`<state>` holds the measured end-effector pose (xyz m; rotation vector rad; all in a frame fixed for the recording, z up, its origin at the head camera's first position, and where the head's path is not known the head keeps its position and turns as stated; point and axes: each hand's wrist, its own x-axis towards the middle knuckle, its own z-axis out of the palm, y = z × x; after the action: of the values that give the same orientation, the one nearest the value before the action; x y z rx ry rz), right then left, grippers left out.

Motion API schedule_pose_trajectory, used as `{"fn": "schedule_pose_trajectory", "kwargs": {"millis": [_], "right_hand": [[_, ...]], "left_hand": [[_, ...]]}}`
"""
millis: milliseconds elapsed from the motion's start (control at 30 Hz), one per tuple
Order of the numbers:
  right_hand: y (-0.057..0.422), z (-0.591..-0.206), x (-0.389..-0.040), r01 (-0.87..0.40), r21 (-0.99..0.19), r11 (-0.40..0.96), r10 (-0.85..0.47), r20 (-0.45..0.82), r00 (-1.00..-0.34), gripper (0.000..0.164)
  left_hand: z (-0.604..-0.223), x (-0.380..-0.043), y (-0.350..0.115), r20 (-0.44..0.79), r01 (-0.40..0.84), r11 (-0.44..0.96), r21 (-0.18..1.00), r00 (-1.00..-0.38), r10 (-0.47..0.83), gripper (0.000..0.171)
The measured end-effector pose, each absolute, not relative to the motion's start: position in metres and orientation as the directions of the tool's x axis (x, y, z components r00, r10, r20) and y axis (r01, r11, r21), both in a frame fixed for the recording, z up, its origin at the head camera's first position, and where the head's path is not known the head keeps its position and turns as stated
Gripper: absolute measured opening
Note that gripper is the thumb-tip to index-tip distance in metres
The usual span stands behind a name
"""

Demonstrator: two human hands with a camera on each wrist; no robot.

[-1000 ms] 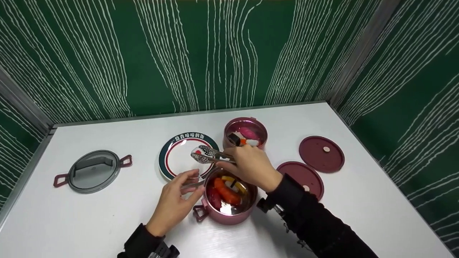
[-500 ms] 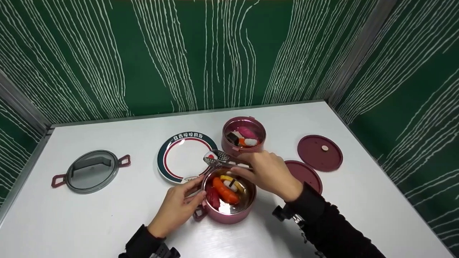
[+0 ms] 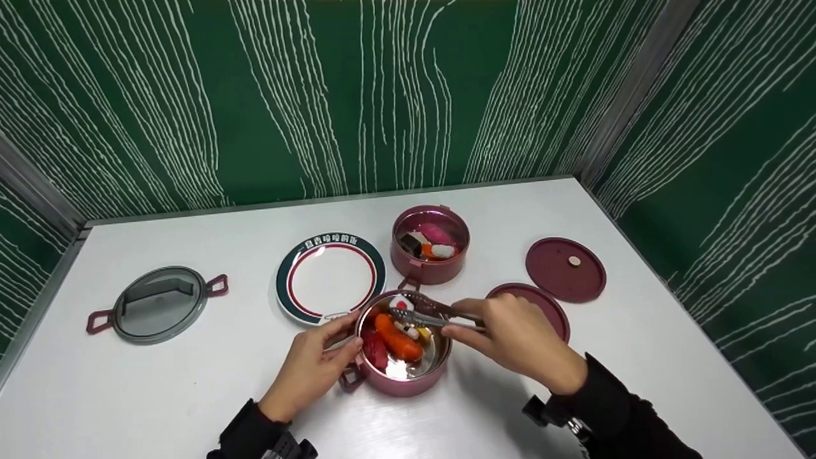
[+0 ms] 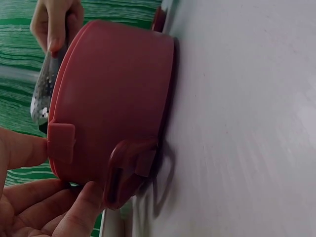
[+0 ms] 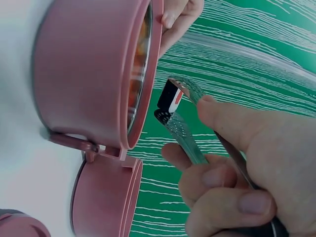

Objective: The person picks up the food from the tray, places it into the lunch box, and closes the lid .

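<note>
1. A small roll, white with a red centre and a black wrapper, is held over the near pot by its far edge; the right wrist view shows it above the opening.
2. Both perforated tips of the metal tongs press on the roll from either side.
3. The right hand has its thumb and fingers curled firmly round the arms of the tongs, squeezing them partway together.
4. The near pot, pink and round, stands upright. Inside it are a long orange piece, a dark red piece and a yellow piece, the last partly hidden.
5. The left hand is loosely spread, its fingertips touching the near pot's left side at the rim and wall. A pot handle juts out just below it.
6. Just behind stands the far pot, holding a bright pink piece, a dark-wrapped piece and an orange-and-white piece.
7. Left of both pots sits a plate with a dark green rim, white lettering and a red ring.
8. To the right lie two maroon lids, the nearer partly covered by the right hand.
9. Well apart at the left is a grey glass lid with two red side handles.
10. Everything rests on a white counter before a green wall with wavy white lines.
</note>
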<state>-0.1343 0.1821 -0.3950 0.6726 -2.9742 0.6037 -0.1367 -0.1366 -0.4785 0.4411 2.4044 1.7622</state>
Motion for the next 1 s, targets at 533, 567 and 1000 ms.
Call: {"fn": "schedule_pose_trajectory", "kwargs": {"millis": [533,567,1000], "right_hand": [[0.180,-0.395,-0.108,-0.525,-0.240,0.816,-0.510,0.127,-0.851,0.030],[0.178,-0.395,-0.108,-0.524,-0.232,0.819,-0.510,0.122,-0.851,0.030],[0.172,-0.399,-0.104,-0.572,-0.151,0.806,-0.558,0.129,-0.820,0.024]], "left_hand": [[-0.480,-0.137,-0.137,0.068,0.164,0.288,0.944,-0.947,0.315,0.047],[-0.480,-0.137,-0.137,0.069,0.165,0.290,0.943,-0.947,0.314,0.047],[-0.480,-0.137,-0.137,0.073,0.166,0.274,0.947,-0.944,0.322,0.047]]}}
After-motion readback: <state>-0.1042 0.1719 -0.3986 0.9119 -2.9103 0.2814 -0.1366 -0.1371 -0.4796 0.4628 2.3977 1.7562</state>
